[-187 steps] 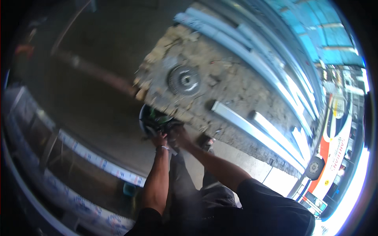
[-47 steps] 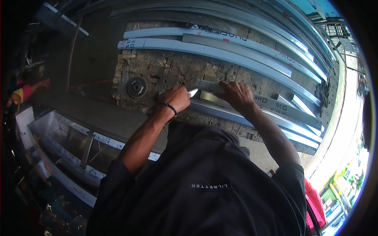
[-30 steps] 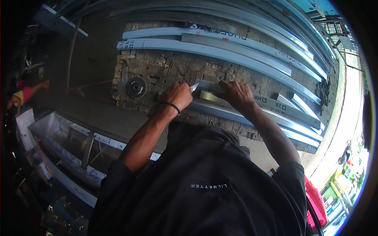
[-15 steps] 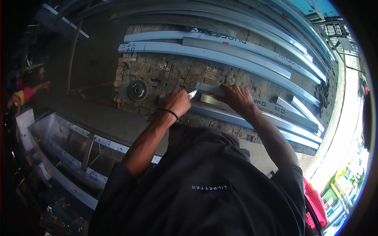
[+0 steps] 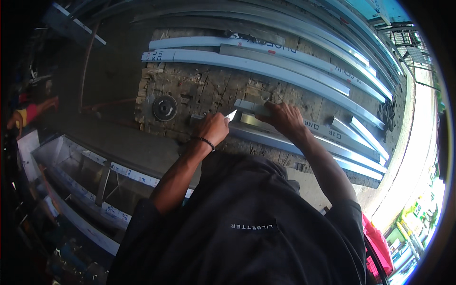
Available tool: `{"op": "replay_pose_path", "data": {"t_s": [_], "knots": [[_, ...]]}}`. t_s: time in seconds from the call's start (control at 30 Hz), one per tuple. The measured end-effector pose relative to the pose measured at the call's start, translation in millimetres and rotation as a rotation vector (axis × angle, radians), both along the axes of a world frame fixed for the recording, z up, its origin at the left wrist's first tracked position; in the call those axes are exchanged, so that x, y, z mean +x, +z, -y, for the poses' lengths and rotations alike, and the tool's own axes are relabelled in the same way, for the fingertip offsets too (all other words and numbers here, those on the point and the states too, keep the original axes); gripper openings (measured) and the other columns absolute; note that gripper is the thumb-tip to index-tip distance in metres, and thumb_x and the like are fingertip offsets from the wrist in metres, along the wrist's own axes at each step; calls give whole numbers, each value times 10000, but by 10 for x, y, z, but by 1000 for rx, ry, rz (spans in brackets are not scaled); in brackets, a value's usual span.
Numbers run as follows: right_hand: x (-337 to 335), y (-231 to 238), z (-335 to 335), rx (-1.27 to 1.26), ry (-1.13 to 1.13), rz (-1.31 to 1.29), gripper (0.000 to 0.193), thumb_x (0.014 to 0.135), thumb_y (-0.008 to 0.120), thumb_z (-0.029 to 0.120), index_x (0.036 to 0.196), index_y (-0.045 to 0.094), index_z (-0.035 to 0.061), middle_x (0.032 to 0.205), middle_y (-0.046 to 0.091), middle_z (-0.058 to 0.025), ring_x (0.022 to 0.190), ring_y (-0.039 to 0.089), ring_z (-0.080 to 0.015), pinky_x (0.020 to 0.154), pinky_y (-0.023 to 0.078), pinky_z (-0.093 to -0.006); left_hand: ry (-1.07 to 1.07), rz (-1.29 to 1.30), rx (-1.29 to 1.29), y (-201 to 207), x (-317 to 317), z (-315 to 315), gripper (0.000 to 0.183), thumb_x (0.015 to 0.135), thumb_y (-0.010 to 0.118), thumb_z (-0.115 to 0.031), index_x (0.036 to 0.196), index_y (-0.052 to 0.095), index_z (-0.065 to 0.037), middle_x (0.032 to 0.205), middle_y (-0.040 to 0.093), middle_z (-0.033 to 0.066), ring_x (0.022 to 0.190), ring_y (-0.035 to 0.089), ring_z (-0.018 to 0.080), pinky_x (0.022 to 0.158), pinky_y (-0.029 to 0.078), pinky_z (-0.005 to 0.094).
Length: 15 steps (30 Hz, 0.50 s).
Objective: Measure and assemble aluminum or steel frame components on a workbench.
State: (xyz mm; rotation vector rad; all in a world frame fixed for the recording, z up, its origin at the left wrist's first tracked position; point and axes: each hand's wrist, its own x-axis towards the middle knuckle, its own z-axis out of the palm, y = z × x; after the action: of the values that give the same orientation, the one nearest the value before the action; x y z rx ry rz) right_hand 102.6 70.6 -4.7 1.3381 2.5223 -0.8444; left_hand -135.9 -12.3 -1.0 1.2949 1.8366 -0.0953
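My left hand (image 5: 212, 129), with a dark beaded bracelet at the wrist, is closed on a small bright pointed metal piece (image 5: 231, 115). The tip of that piece points toward a short grey metal bar (image 5: 245, 106). The far end of the bar is under my right hand (image 5: 283, 117), whose fingers are curled over it. Just below lies a shiny metal tube (image 5: 254, 121) with a brassy reflection near its end. Several long tubes, such as a printed film-covered one (image 5: 327, 131), run from there to the right. My palms and some fingertips are hidden.
A round dark disc (image 5: 165, 108) lies on the worn wooden bench (image 5: 190, 85) to the left. Long metal tubes (image 5: 266, 65) stretch across its far side. A metal frame (image 5: 102, 183) stands at lower left. Another person's arm (image 5: 45, 105) shows at far left.
The view has shifted slightly. My left hand and the pointed piece have tilted a little, with the tip more upright beside the short bar. My right hand stays on the bar.
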Motion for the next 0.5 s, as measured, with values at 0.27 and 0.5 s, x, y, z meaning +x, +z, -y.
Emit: {"op": "replay_pose_path", "data": {"t_s": [0.27, 0.5], "knots": [[28, -111, 120, 103, -23, 5, 445, 930, 671, 517, 1077, 692, 98, 790, 728, -156, 731, 732, -341, 629, 562, -462, 51, -35, 40, 184, 48, -76, 356, 1012, 551, -319, 1002, 722, -7, 940, 697, 282, 921, 669, 483, 785, 536, 551], [-13, -105, 173, 90, -28, 87, 483, 938, 637, 554, 1154, 657, 122, 825, 732, -164, 767, 735, -354, 646, 568, -474, 29, -54, 42, -137, 110, -173, 366, 1015, 542, -312, 994, 721, 6, 972, 695, 286, 952, 668, 472, 803, 528, 552]]}}
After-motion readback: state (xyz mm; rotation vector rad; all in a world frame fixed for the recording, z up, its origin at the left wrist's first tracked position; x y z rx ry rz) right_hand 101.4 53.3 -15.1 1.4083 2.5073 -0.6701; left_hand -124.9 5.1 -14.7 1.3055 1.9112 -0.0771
